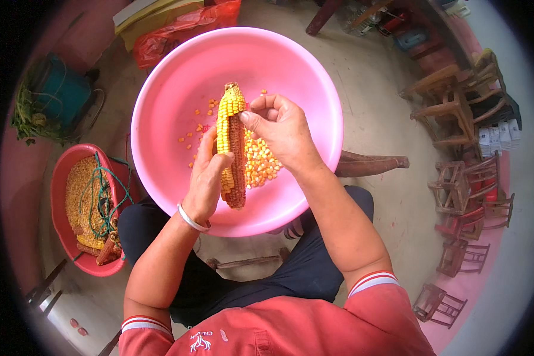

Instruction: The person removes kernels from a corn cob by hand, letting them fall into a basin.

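My left hand (210, 178) grips a dried ear of corn (229, 144) low on its left side, thumb across its front. Yellow kernels cover the ear's left part and top, while a long reddish-brown strip of bare cob shows on the right. At the upper right of the ear, my right hand (281, 131) has thumb and forefinger against the edge of the kernels; whether a kernel is pinched there is hard to see. Under both hands is a large pink plastic basin (178, 71). Loose corn kernels (262, 167) lie heaped on its bottom, with several scattered to the left.
A red tub (60, 213) of kernels, cobs and green cord (100, 191) stands at left. Behind it are a teal bucket (64, 93) and leafy greens (33, 111). A red plastic bag (182, 31) touches the basin's far side. Wooden chairs (449, 187) line the right wall.
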`<state>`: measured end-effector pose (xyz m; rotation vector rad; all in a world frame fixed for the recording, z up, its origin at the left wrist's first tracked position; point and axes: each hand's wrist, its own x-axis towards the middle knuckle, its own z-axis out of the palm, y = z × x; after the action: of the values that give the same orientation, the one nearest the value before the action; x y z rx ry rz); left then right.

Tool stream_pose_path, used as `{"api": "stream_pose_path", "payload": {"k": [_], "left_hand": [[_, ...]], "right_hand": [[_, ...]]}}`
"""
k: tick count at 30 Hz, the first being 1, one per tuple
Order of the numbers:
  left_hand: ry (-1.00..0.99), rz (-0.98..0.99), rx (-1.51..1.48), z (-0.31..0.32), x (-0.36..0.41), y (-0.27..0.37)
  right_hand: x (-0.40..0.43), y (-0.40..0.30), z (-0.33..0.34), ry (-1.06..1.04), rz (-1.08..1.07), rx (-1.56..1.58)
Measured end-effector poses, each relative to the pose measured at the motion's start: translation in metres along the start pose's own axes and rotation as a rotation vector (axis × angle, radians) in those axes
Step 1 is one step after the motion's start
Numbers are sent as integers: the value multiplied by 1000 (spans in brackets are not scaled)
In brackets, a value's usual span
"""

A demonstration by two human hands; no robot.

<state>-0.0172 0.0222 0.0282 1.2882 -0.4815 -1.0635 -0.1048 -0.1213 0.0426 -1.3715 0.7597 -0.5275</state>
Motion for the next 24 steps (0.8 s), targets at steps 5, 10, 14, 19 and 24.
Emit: {"api": "stream_pose_path", "payload": {"k": [5, 10, 14, 19, 24], "left_hand": [[-102, -154, -299, -1, 1, 4], [-95, -139, -363, 2, 0, 10], [-57, -141, -363, -2, 1, 6], [-70, -59, -195, -2, 1, -4], [-82, -4, -69, 3, -2, 3]], "right_hand": [[-5, 0, 8, 12, -50, -17], [-3, -10, -1, 196, -331, -359], [1, -11, -12, 227, -395, -554], [4, 3, 0, 36, -47, -36], [3, 0, -5, -34, 45, 58]]}}
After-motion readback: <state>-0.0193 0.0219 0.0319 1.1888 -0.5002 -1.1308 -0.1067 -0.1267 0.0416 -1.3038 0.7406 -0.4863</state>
